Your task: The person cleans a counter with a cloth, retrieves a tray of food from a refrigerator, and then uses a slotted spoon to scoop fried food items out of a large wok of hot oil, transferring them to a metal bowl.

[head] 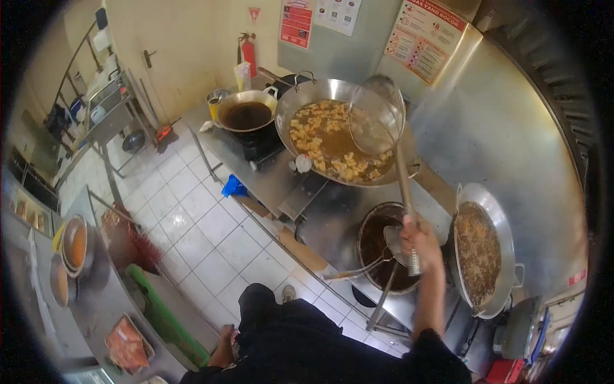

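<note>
My right hand (422,238) grips the handle of a large wire-mesh skimmer (376,125). The skimmer's round basket is over the right side of a big metal wok (331,89), where battered pieces (307,139) fry in oil. Below that wok, near my right hand, a pot of dark oil (379,230) has another ladle or strainer (395,240) and long handles resting across it. A second wok (484,201) with foaming oil stands to the right. My left hand (227,336) hangs low beside my body; its fingers look curled, but whether it holds anything is unclear.
A smaller pan of dark liquid (247,115) sits on the left burner. A fire extinguisher (248,50) hangs on the wall behind. At the left, a steel counter (103,307) bears bowls (76,245) and a tray of orange-red food (128,343). Tiled floor (192,230) lies between the counters.
</note>
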`<state>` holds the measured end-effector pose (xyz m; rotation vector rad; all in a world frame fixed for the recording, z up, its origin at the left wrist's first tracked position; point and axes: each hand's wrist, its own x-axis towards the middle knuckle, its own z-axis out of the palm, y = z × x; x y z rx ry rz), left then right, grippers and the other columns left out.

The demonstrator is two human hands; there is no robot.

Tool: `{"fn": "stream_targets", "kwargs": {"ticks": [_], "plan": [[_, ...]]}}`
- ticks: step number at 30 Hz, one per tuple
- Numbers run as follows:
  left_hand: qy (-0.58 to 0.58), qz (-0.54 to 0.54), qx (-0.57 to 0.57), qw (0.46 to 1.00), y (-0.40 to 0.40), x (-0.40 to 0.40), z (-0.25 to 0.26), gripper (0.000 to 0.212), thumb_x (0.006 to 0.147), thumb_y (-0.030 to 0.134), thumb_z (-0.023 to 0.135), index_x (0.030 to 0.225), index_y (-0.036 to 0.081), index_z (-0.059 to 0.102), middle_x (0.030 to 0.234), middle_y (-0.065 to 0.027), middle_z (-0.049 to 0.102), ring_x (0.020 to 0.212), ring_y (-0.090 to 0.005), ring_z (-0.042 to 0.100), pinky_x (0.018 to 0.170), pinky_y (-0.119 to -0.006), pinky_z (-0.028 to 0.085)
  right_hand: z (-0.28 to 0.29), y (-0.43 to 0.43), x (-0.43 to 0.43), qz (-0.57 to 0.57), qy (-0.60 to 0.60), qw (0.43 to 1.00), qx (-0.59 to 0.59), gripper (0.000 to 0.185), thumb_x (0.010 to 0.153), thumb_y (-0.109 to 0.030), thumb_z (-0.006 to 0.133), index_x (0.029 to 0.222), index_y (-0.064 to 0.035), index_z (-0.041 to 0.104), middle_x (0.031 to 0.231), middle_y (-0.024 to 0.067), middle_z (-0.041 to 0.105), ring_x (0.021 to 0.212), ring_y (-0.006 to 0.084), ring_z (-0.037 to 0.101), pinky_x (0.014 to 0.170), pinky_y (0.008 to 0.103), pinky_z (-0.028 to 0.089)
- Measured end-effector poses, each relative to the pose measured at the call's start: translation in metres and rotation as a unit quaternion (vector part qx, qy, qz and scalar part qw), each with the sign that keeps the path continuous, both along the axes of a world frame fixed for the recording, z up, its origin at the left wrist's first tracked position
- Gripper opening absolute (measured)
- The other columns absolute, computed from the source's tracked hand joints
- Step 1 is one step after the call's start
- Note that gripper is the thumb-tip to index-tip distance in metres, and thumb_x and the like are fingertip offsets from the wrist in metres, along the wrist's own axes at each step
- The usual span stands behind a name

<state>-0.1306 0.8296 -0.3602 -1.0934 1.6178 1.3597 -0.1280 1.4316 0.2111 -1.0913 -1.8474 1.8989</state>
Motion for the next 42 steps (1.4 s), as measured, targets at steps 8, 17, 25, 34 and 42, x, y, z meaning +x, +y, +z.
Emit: {"fn": "stream_targets", "kwargs": {"ticks": [8, 17, 25, 34, 42], "plan": [[-0.054, -0.017, 0.052, 0.997, 0.024, -0.144, -0.017, 0.020, 0.088, 0.026, 0.056, 0.087, 0.007, 0.060, 0.072, -0.0101, 0.064, 0.061, -0.0225, 0.063, 0.048, -0.037, 0.050, -0.027, 0.065, -0.053, -0.065, -0.147, 0.933, 0.322, 0.035, 0.098, -0.035, 0.051, 0.118, -0.0070, 0.048, 0.063, -0.0012, 0.044, 0.045, 0.0083, 0.042, 0.040, 0.0255, 0.034], [0.067, -0.113, 0.108, 0.985, 0.025, -0.396, -0.039, 0.016, 0.089, 0.027, 0.057, 0.092, 0.011, 0.058, 0.075, -0.0088, 0.064, 0.060, -0.0208, 0.062, 0.047, -0.034, 0.049, -0.071, 0.052, -0.120, -0.150, -0.147, 0.976, 0.061, 0.036, 0.098, -0.043, 0.045, 0.119, -0.0141, 0.048, 0.062, -0.0003, 0.043, 0.043, 0.0091, 0.038, 0.038, 0.0251, 0.034], [0.166, -0.035, 0.114, 0.979, 0.067, -0.498, 0.037, 0.031, 0.090, 0.027, 0.056, 0.115, 0.010, 0.051, 0.090, -0.0107, 0.063, 0.067, -0.0210, 0.061, 0.052, -0.032, 0.047, -0.020, -0.033, -0.202, -0.094, 0.039, 0.892, -0.441, 0.038, 0.100, -0.039, 0.043, 0.118, -0.0052, 0.047, 0.062, -0.0041, 0.036, 0.044, 0.0040, 0.034, 0.035, 0.0182, 0.031], [0.003, -0.094, 0.073, 0.993, 0.071, -0.401, -0.045, 0.029, 0.086, 0.026, 0.059, 0.110, 0.011, 0.055, 0.090, -0.0139, 0.064, 0.074, -0.0296, 0.062, 0.058, -0.045, 0.048, -0.037, -0.025, -0.256, -0.050, 0.306, 0.702, -0.641, 0.047, 0.101, -0.032, 0.045, 0.128, 0.0067, 0.039, 0.067, 0.0007, 0.039, 0.047, 0.0060, 0.039, 0.037, 0.0192, 0.036], [-0.044, -0.099, 0.062, 0.992, 0.066, -0.384, -0.020, 0.029, 0.088, 0.024, 0.056, 0.113, 0.010, 0.054, 0.090, -0.0141, 0.063, 0.075, -0.0299, 0.061, 0.063, -0.046, 0.049, -0.023, 0.009, -0.214, -0.085, 0.075, 0.926, -0.360, 0.033, 0.099, -0.030, 0.051, 0.118, -0.0040, 0.046, 0.063, -0.0036, 0.037, 0.043, 0.0048, 0.034, 0.036, 0.0201, 0.029]]}}
